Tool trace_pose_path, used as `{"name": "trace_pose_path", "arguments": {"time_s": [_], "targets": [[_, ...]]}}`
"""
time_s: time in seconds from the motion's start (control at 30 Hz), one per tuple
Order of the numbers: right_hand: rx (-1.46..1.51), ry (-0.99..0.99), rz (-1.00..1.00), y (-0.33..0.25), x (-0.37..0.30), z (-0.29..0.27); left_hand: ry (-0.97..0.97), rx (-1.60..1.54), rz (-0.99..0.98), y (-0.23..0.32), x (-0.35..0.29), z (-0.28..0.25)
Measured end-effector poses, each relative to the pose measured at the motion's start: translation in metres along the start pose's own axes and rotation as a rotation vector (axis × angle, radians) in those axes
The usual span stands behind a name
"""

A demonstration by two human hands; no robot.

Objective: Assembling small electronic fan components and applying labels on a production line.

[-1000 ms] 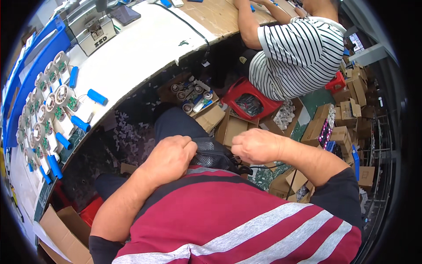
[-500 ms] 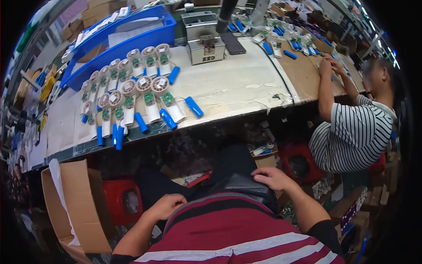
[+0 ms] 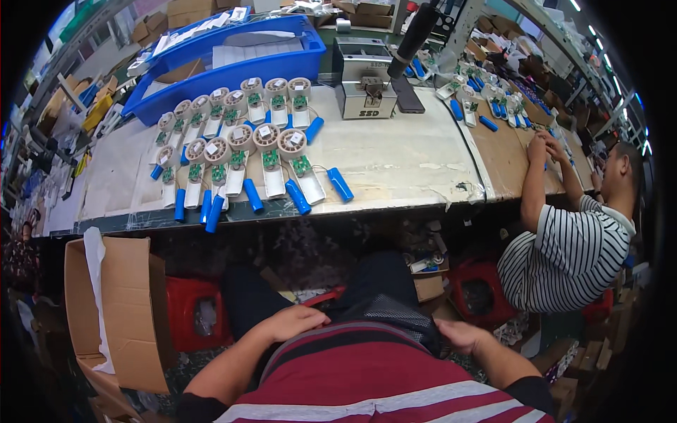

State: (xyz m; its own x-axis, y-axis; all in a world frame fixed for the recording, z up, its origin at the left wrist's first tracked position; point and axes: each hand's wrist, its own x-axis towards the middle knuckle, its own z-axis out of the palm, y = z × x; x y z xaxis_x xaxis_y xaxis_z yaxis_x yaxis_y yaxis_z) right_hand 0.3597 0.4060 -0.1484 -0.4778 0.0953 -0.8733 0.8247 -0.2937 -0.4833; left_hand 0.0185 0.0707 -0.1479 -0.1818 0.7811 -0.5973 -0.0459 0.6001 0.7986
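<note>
My left hand (image 3: 300, 321) lies on my left thigh at the hem of the red striped shirt (image 3: 367, 366), fingers stretched out and holding nothing. Beside my right hip, my right hand (image 3: 462, 335) is at the edge of a black mesh cloth (image 3: 395, 314) over my lap. Its fingers look extended with nothing in them, though partly hidden. Both hands are below the workbench (image 3: 395, 158). On the bench stand two rows of small assemblies, each with a round white fan-like part (image 3: 292, 142), a green circuit board (image 3: 301, 166), a white casing (image 3: 310, 187) and a wired blue cylindrical battery (image 3: 340, 185).
A blue bin (image 3: 233, 60) and a silver metal machine (image 3: 367, 92) stand at the back, with a dark phone (image 3: 407, 96) beside it. To the right sits a co-worker (image 3: 571, 243) in stripes. An open cardboard box (image 3: 127, 310) and red stools (image 3: 194, 310) are below.
The bench appears lower and farther right in the view. My right hand has slid off the mesh cloth's top to its right edge. My left hand has moved slightly right, its fingers straighter.
</note>
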Motion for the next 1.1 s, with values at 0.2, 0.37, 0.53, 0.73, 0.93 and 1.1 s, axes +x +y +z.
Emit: {"name": "trace_pose_path", "arguments": {"time_s": [0.2,0.37,0.53,0.73,0.93,1.1], "targets": [[0.140,0.359,-0.114,0.006,0.002,0.048,-0.128,0.255,0.026,0.025,0.051,0.016],[0.073,0.332,-0.226,-0.032,-0.011,0.061,-0.039,0.291,0.042,0.026,0.038,0.016],[-0.025,0.177,-0.238,-0.066,0.034,0.065,0.164,0.125,-0.081,0.000,-0.005,0.001],[-0.303,0.083,-0.119,-0.115,0.029,0.066,0.306,0.164,-0.155,-0.010,-0.037,0.015],[-0.811,0.185,-0.442,-0.148,0.033,0.012,0.525,0.349,0.133,-0.010,-0.050,0.003],[-0.568,0.179,-0.665,-0.202,0.006,0.024,0.876,0.540,0.486,0.043,-0.082,-0.063]]}}
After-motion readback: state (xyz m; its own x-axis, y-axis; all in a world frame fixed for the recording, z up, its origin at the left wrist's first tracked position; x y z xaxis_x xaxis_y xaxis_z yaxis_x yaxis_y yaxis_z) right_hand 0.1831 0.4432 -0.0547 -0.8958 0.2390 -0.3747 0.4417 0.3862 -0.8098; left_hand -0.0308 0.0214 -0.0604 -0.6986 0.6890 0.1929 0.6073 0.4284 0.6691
